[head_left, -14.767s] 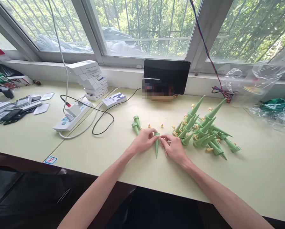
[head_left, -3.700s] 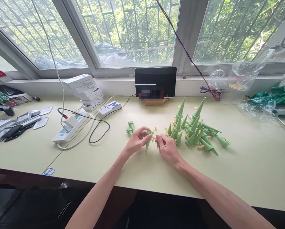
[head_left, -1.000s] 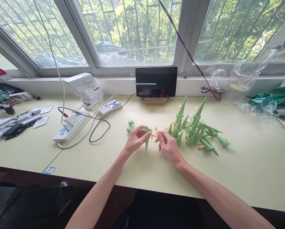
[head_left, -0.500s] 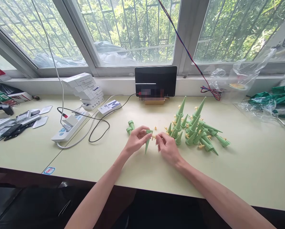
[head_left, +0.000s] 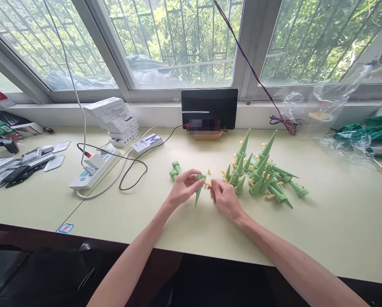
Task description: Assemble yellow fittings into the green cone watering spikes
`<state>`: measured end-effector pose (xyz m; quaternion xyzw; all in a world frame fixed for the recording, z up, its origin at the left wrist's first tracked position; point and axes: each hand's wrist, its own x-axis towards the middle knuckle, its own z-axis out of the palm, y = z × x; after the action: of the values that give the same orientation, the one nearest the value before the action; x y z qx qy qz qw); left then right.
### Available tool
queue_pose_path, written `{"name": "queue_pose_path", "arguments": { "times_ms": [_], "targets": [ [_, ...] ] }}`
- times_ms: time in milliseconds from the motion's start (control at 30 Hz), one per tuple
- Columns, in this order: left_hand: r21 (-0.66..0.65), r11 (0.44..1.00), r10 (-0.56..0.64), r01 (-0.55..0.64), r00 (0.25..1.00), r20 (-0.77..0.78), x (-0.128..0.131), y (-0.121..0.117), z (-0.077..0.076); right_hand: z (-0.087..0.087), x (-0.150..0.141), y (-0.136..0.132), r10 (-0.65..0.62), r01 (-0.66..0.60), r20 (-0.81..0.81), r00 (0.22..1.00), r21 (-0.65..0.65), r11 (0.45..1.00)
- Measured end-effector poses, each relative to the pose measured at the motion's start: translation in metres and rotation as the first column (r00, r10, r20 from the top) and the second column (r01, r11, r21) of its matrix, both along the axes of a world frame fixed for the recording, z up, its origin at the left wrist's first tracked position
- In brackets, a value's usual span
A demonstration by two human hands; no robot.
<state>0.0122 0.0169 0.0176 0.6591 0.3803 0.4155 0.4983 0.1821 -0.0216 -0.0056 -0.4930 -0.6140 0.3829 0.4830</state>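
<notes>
Pinched in the left hand point(head_left: 182, 189), a green spike point(head_left: 198, 192) hung tip-down just above the table point(head_left: 120, 209). Against its wide top, the right hand point(head_left: 224, 198) gripped a small yellow fitting point(head_left: 207, 184). Right of both hands lay a pile of green spikes point(head_left: 264, 175); two green caps point(head_left: 174, 169) sat just left.

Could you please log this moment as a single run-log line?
left hand: holds green spike | right hand: pinches yellow piece at spike's top | spike pile: right of hands
</notes>
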Motion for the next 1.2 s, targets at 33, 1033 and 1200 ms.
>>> {"name": "queue_pose_path", "arguments": {
  "times_ms": [33, 1033, 1200],
  "targets": [
    [0.004, 1.0, 0.008, -0.008, 1.0, 0.002, -0.0002, 0.0003, 0.0003, 0.0, 0.0002, -0.0002, -0.002, 0.002, -0.007, 1.0, 0.002, 1.0],
    [0.003, 0.998, 0.064, -0.064, 0.998, -0.006, 0.0003, 0.0011, -0.0013, 0.001, 0.0008, -0.0003, 0.007, -0.006, -0.015, 1.0, 0.016, 1.0],
    [0.006, 0.996, 0.09, -0.09, 0.996, -0.001, 0.0015, 0.0013, 0.0004, 0.0025, 0.0007, -0.0011, 0.027, -0.025, -0.06, 0.998, 0.026, 0.999]
  ]
}}
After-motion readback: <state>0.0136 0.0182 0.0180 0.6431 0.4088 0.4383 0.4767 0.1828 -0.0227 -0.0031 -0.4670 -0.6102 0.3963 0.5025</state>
